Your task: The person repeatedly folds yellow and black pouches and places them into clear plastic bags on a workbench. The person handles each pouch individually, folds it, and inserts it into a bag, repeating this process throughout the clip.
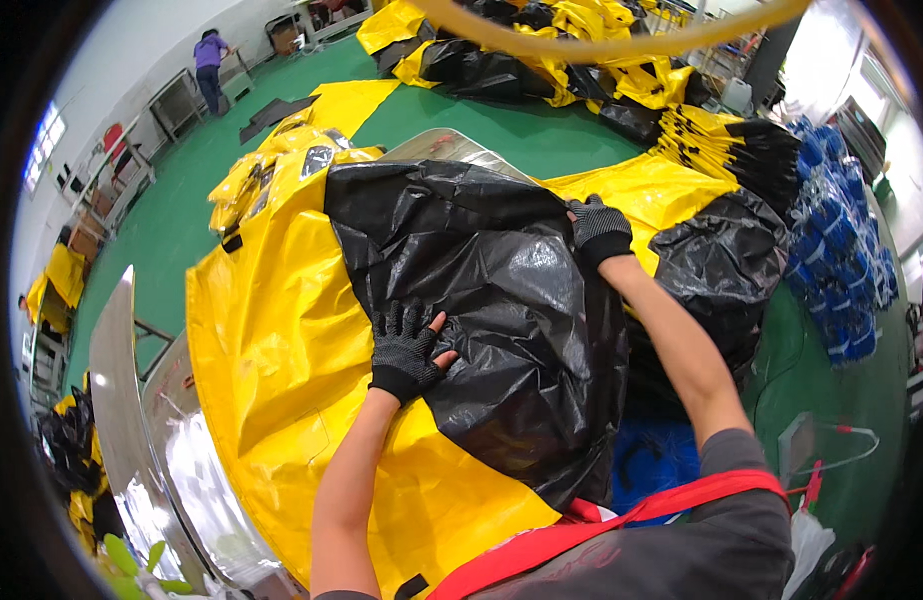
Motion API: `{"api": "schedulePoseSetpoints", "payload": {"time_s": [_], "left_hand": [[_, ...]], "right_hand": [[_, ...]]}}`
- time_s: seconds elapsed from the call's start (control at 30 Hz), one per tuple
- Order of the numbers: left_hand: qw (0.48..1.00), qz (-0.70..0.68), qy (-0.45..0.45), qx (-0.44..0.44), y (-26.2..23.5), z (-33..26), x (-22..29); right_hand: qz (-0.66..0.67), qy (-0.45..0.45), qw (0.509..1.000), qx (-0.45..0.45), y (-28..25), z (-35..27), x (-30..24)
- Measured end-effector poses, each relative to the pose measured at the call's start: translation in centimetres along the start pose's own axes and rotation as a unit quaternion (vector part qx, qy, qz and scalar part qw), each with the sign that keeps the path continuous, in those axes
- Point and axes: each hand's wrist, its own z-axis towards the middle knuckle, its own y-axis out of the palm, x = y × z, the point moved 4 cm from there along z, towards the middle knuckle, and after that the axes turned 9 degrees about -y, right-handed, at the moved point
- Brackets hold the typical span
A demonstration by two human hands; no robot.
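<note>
A large yellow-and-black plastic sheet (pixel 282 330) is spread over the table before me, its glossy black panel (pixel 482 260) wrinkled. My left hand (pixel 406 350), in a dark knit glove with bare thumb and forefinger tips, lies flat on the sheet where yellow meets black, its fingers spread. At the far right edge of the black panel is my gloved right hand (pixel 601 232), fingers curled on the edge; the fold hides part of its grip. Right beside that hand, more yellow-and-black sheeting (pixel 717 250) hangs in a heap.
A shiny metal tabletop (pixel 452 148) shows beyond the sheet. Folded yellow pieces (pixel 267 180) lie at its far left. A large yellow-black pile (pixel 542 60) stands behind on the green floor (pixel 172 220). Blue bundles (pixel 837 240) rise at right. A person (pixel 210 70) stands far left.
</note>
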Motion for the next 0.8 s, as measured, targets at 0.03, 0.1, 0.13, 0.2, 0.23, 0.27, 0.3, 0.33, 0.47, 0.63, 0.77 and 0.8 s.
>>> {"api": "schedulePoseSetpoints", "payload": {"time_s": [0.03, 0.1, 0.13, 0.2, 0.23, 0.27, 0.3, 0.33, 0.47, 0.63, 0.77, 0.8], "left_hand": [[1.000, -0.002, -0.003, -0.003, 0.1, -0.1, 0.2], [1.000, 0.011, -0.023, -0.007, -1.1, -1.1, -0.9], [0.999, 0.014, -0.028, -0.023, -0.6, -0.6, -0.6], [0.999, -0.004, -0.032, -0.034, -0.2, -0.3, -0.1], [0.999, -0.007, -0.035, -0.037, -0.5, -0.2, -0.3], [0.999, 0.008, -0.025, -0.042, -0.9, 0.0, -0.3], [0.999, 0.006, -0.029, -0.033, -0.7, -0.2, -0.3], [0.999, 0.009, -0.030, -0.029, -0.8, -0.4, -0.7], [0.995, 0.002, -0.073, -0.070, -0.9, -1.2, -1.2], [0.984, -0.104, 0.015, -0.146, 0.3, 2.0, 6.8], [0.995, -0.066, -0.043, 0.056, 1.5, 2.5, -2.5], [0.994, -0.079, -0.053, 0.062, 2.0, 3.6, -3.9]], "right_hand": [[-0.021, -0.038, 0.991, 0.127, -1.0, -0.5, -1.9], [0.298, -0.186, 0.935, -0.045, -6.2, 1.5, -9.4], [0.036, -0.281, 0.955, -0.092, -9.8, -0.1, -12.7], [0.099, -0.291, 0.922, -0.236, -1.4, -3.7, -6.2], [0.094, -0.219, 0.880, -0.410, -0.4, -3.2, -4.0], [0.008, -0.166, 0.888, -0.428, -0.5, -1.3, -2.7], [-0.068, -0.111, 0.885, -0.447, -0.2, -0.3, -2.2], [0.014, -0.103, 0.923, -0.371, -1.3, 2.6, -3.4], [0.070, -0.203, 0.977, 0.007, 1.1, 10.7, -11.7], [0.188, -0.147, 0.970, -0.045, 5.5, 19.0, -15.2], [0.257, -0.368, 0.867, 0.214, -8.0, 10.3, -24.4], [0.230, -0.357, 0.899, -0.108, -10.7, 6.8, -23.0]]}}
